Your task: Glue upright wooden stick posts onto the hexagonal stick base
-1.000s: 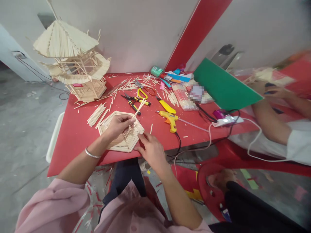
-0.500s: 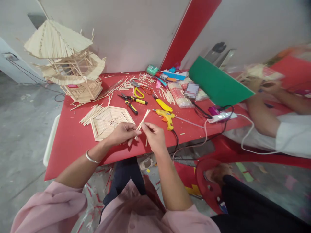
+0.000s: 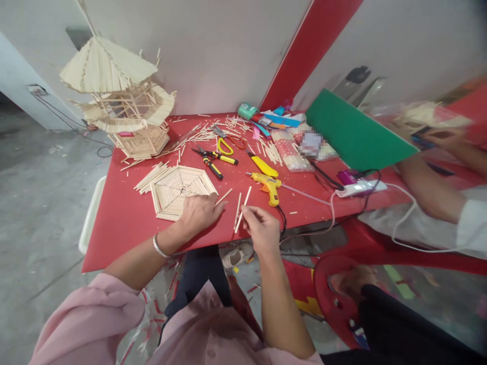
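Note:
My left hand [image 3: 200, 210] rests at the right front edge of a flat hexagonal panel [image 3: 178, 175] made of pale wooden sticks. A short wooden stick [image 3: 225, 195] juts out between its thumb and fingers, which look closed on it. My right hand [image 3: 262, 225] pinches another wooden stick [image 3: 246, 200] by its side, tilted just over the red tabletop. Beside that one, a loose stick [image 3: 238, 207] lies to the left. Behind the panel's left edge is a pile of sticks [image 3: 152, 178].
A tiered stick pavilion [image 3: 125, 101] stands back left. Pruning shears [image 3: 213, 158], scissors [image 3: 225, 146], a yellow-handled cutter [image 3: 264, 166] and a yellow glue gun [image 3: 271, 187] lie behind my hands. A power strip [image 3: 361, 188] trails cables at right, near another person's arm [image 3: 429, 187].
My hands have moved apart; the two sticks that crossed between them are now separate, one at each hand. My right hand has shifted right. The whole view has shifted slightly.

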A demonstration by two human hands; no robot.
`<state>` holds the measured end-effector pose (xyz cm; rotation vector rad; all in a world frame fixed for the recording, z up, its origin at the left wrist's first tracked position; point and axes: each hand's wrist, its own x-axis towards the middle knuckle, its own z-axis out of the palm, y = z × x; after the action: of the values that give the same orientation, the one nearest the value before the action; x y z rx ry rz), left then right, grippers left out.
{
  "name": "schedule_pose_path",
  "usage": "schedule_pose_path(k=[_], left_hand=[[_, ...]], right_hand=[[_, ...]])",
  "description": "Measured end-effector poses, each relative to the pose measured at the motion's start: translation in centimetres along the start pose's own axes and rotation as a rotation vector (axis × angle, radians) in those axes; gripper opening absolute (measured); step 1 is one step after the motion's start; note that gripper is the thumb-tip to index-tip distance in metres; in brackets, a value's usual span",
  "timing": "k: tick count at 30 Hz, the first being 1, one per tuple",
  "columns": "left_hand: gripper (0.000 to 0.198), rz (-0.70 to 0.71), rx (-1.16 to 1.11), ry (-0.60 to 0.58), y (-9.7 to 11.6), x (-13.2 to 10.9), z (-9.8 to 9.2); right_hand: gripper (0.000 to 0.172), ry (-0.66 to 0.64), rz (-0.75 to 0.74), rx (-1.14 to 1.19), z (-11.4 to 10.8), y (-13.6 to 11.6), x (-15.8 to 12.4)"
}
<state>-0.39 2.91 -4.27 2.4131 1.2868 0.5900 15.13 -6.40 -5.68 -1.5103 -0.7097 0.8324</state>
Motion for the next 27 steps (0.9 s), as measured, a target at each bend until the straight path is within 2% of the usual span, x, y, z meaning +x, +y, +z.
schedule_pose_path(k=[3, 7, 10, 12, 14, 17, 19, 20, 22, 24, 27], left_hand=[[0.034, 0.025, -0.244, 0.039, 0.0, 0.2, -0.7], [0.037, 0.124, -0.700, -0.116, -0.1, 0.5, -1.0], [0.036, 0.016, -0.908, -0.133, -0.1, 0.5, -0.8], [0.033, -0.124, -1.019, -0.121, -0.1, 0.6, -0.6], [0.033, -0.224, -1.132, -0.120, 0.0, 0.6, -0.5], [0.036, -0.255, -1.242, -0.159, 0.2, 0.6, -0.2], [0.038, -0.263, -1.271, -0.205, 0.4, 0.7, 0.0], [0.038, -0.269, -1.284, -0.233, 0.4, 0.7, 0.1], [0.038, -0.271, -1.313, -0.279, 0.3, 0.7, 0.2], [0.038, -0.266, -1.342, -0.311, 0.1, 0.7, 0.1], [0.035, -0.274, -1.377, -0.358, -0.3, 0.8, -0.2]], right_hand=[[0.031, -0.004, -0.092, -0.090, 0.9, -0.5, -0.6], [0.024, -0.004, -0.364, -0.355, 2.5, -1.3, -1.4], [0.024, -0.061, -0.464, -0.445, 2.8, -1.5, -1.5], [0.026, -0.164, -0.445, -0.446, 2.1, -1.6, -1.0], [0.030, -0.161, -0.408, -0.477, 0.7, -1.6, 0.3], [0.035, 0.178, -0.416, -0.684, -1.7, -1.7, 3.4], [0.043, 0.298, -0.333, -0.933, -2.9, -1.8, 5.7], [0.053, 0.290, -0.270, -1.051, -3.4, -1.8, 6.7], [0.061, 0.203, -0.154, -1.189, -4.2, -1.7, 8.3], [0.053, 0.135, -0.080, -1.210, -4.9, -1.4, 9.2], [0.037, 0.117, -0.019, -1.119, -6.0, -0.8, 9.8]])
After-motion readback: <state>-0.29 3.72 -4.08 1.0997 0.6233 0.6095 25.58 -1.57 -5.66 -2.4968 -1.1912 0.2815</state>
